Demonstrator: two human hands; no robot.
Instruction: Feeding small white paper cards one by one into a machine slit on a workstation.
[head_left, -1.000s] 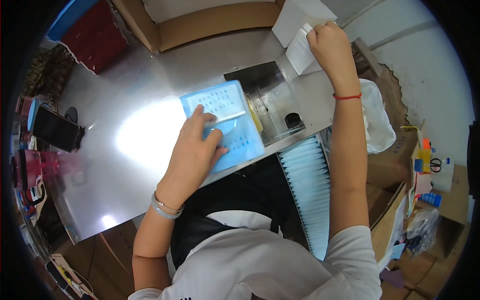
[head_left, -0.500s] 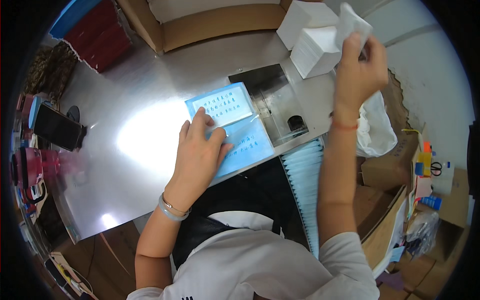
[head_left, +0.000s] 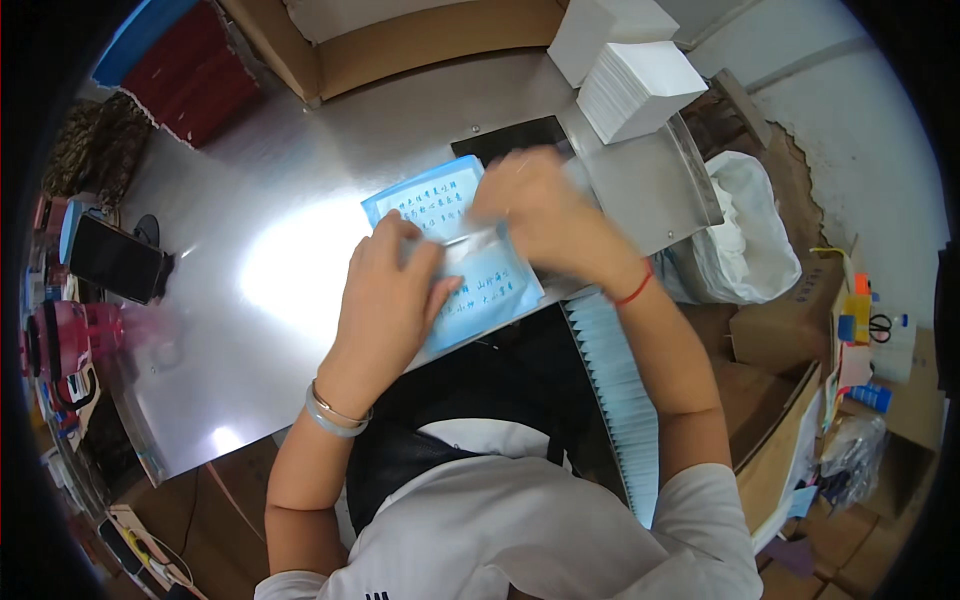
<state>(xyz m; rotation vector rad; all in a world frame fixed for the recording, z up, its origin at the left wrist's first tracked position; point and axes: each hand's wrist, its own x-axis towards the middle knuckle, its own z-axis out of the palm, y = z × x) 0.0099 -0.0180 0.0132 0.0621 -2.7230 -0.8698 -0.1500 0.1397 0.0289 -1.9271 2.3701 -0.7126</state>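
A light blue printed packet [head_left: 485, 285] lies near the front edge of the metal table, with a white printed panel [head_left: 425, 205] on its far half. My left hand [head_left: 385, 275] rests on the packet's left side, fingers curled and thumb bent against its middle, gripping it there. My right hand [head_left: 530, 210], smeared by motion, is over the packet's right side; its fingertips cannot be made out. Between the two hands a whitish strip [head_left: 470, 240] shows across the packet's middle. A tall stack of folded white napkins [head_left: 640, 90] stands at the far right.
A row of light blue packets [head_left: 620, 390] stands right of my lap. An open white bag [head_left: 745, 235] is off the table's right side. At left stand a phone [head_left: 115, 255] and a pink bottle [head_left: 70, 335]. A cardboard box [head_left: 430, 45] borders the far side.
My right hand has come down and left from the napkin stack, where it held a white folded napkin, to the blue packet. My left hand stays on the packet, shifted slightly.
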